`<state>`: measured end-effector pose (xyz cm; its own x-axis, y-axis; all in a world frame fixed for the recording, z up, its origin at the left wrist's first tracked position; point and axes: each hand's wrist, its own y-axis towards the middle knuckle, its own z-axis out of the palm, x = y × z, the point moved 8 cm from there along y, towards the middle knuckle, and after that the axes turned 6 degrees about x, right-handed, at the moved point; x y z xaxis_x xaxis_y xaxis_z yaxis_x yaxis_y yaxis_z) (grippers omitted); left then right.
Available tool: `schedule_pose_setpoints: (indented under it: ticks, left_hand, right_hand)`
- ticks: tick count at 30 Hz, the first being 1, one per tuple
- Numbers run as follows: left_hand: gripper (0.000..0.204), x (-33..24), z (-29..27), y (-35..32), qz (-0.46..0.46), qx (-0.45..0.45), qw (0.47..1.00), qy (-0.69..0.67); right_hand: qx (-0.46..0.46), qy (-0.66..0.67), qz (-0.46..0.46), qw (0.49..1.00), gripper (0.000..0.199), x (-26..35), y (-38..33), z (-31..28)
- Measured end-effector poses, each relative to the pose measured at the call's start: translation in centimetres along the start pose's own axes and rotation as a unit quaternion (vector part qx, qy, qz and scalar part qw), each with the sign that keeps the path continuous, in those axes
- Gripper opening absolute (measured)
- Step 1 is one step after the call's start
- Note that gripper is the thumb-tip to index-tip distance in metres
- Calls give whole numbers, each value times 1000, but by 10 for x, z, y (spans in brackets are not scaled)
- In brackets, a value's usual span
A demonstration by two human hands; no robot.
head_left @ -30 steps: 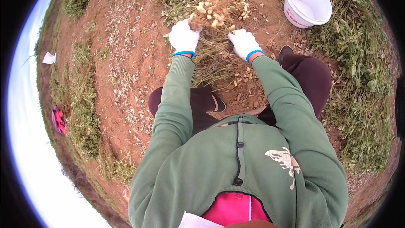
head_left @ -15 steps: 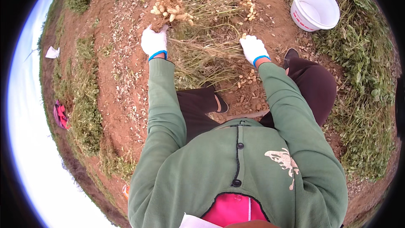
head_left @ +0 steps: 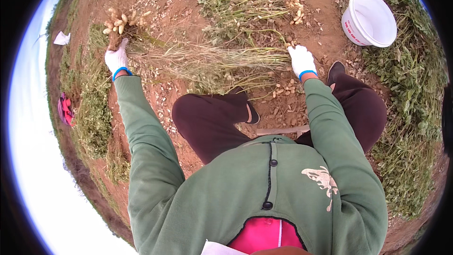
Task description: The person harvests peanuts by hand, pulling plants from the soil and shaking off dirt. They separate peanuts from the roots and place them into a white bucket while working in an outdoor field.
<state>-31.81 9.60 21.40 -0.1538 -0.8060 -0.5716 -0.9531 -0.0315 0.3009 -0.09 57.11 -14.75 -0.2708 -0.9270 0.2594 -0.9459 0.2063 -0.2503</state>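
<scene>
One clustered peanut bunch (head_left: pixel 123 21), pale pods uppermost on matted roots, is held over the reddish soil (head_left: pixel 181 9) at the person's far left. The gloved left hand (head_left: pixel 116 60) is closed around its root end, just below the pods, with that arm stretched well out. Long, thin stems (head_left: pixel 212 61) spread across the middle from beside this hand to the gloved right hand (head_left: pixel 302 60), whose fingers are curled in; whether they grip any stems I cannot tell. A few pods lie just beyond those fingertips, and more loose pods (head_left: pixel 296 10) lie farther off, at the ends of leafy plants (head_left: pixel 238 0). Between the person's two dark shoes (head_left: pixel 254 113), scattered pods (head_left: pixel 284 88) rest on the ground, near a pale bar (head_left: pixel 283 131) between the legs. To the right stands a white bucket (head_left: pixel 377 19), beside a long heap of green plants (head_left: pixel 406 94). Well apart, along the left side, are a white item (head_left: pixel 62 38) and a pink-and-purple bundle (head_left: pixel 65 109).
</scene>
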Motion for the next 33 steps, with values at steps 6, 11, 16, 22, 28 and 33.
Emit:
schedule_pose_setpoints:
  ticks: [6, 11, 16, 22, 28, 33]
  left_hand:
    - [36, 49, -129, 25, -12, -133, 989, 57]
    - [44, 75, -247, 40, 36, -206, 968, 136]
    - [31, 4, -254, 29, 51, -247, 841, 479]
    - [31, -6, -277, 50, 119, -114, 937, 308]
    - [37, -81, -139, 25, 144, -47, 977, 149]
    - [33, -104, -54, 12, 53, 42, 997, 23]
  right_hand:
    - [25, -4, 35, 999, 36, -11, -5, -2]
    - [52, -64, -22, 996, 38, 1, -2, 17]
    - [166, -95, -8, 982, 35, -10, -5, 36]
    - [205, -32, 22, 978, 29, -14, 11, 36]
    - [22, 289, -29, 957, 50, 29, 41, -89]
    - [-20, 472, -110, 875, 58, 99, 21, -203]
